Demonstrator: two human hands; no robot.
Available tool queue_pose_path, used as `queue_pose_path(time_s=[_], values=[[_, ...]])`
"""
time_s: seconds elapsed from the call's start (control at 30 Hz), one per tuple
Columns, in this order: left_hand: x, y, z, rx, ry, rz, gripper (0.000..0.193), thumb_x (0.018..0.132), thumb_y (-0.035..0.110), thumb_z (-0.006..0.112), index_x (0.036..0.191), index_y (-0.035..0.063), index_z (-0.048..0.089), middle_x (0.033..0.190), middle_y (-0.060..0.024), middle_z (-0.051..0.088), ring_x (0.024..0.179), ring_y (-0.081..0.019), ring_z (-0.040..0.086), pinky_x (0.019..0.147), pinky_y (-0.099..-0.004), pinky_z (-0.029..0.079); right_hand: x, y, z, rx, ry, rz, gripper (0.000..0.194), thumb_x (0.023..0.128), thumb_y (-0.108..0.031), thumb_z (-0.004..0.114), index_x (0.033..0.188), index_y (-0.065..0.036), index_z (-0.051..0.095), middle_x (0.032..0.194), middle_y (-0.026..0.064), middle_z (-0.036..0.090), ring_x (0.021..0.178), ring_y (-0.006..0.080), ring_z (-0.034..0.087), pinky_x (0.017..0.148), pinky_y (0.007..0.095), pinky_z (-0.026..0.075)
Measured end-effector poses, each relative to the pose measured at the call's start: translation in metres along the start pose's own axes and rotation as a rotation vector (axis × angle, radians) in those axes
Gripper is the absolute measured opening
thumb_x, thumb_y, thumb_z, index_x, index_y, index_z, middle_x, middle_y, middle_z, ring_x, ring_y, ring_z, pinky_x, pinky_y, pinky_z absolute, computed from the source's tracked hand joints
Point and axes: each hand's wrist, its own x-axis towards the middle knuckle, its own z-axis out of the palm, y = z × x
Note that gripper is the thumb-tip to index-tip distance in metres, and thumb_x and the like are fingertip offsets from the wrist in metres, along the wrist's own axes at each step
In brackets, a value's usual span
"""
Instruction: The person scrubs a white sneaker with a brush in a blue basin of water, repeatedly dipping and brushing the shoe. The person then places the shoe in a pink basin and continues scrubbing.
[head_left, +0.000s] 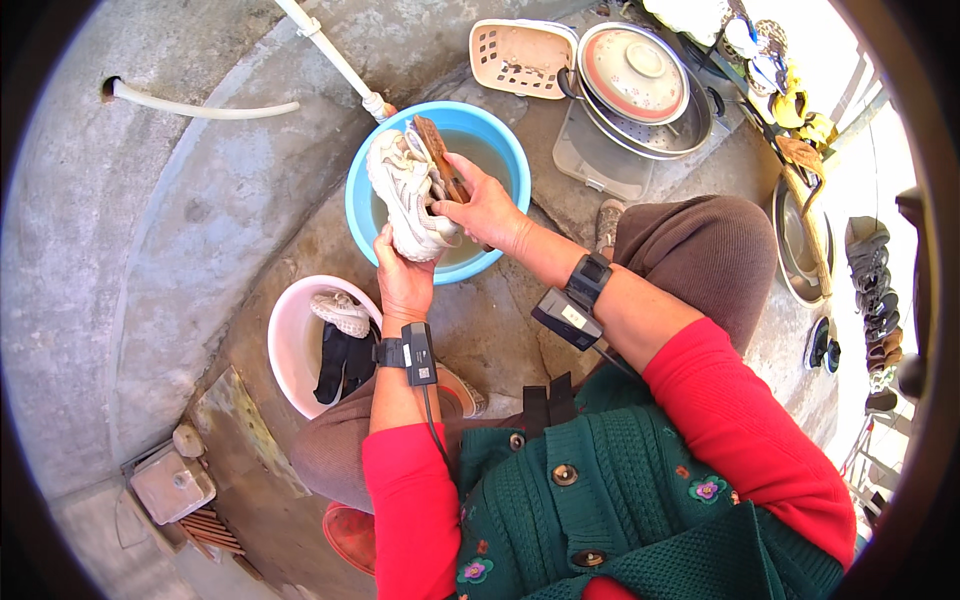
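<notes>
Over a blue plastic basin (518, 161) of cloudy water, my left hand (405, 281) grips a white lace-up sneaker (405, 199) by its heel end. My right hand (484, 206) holds a brown wooden-backed scrubbing brush (439, 154) along the side of the shoe. The brush's bristles are hidden. Left of my left wrist stands a pink plastic basin (283, 345) with another light-coloured shoe (341, 311) and dark cloth-like items (345, 361) in it.
A white pipe (337, 56) comes down behind the blue basin. To the right are a peach plastic basket (523, 56), a lidded steamer pot (637, 75) and a clear plastic box lid (600, 157). Several shoes (870, 277) line the far right. Bricks (172, 484) lie at lower left.
</notes>
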Motion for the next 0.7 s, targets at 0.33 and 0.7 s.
queue_pose_path(time_s=[0.33,0.7], values=[[0.005,0.002,-0.007,-0.020,0.029,0.036,0.056,0.103,0.048,0.038,0.142,0.0082,0.042,0.137,-0.0080,0.053,0.124,-0.0238,0.052,0.106,-0.0389,0.042,0.000,0.009,0.008,-0.167,-0.077,-0.280,0.070,0.077,-0.016,0.069,0.142,-0.011,0.043,0.108,0.0204,0.066,0.100,0.0328,0.065,0.089,0.0389,0.050],[0.018,-0.004,-0.021,0.437,0.295,0.223,0.053,0.103,0.039,0.041,0.147,0.0091,0.033,0.138,-0.0126,0.050,0.121,-0.0236,0.053,0.100,-0.0372,0.044,-0.019,-0.023,0.000,-0.512,-0.149,-0.261,0.046,0.092,-0.026,0.056,0.135,-0.011,0.052,0.098,0.0203,0.069,0.093,0.0371,0.066,0.085,0.0450,0.052]])
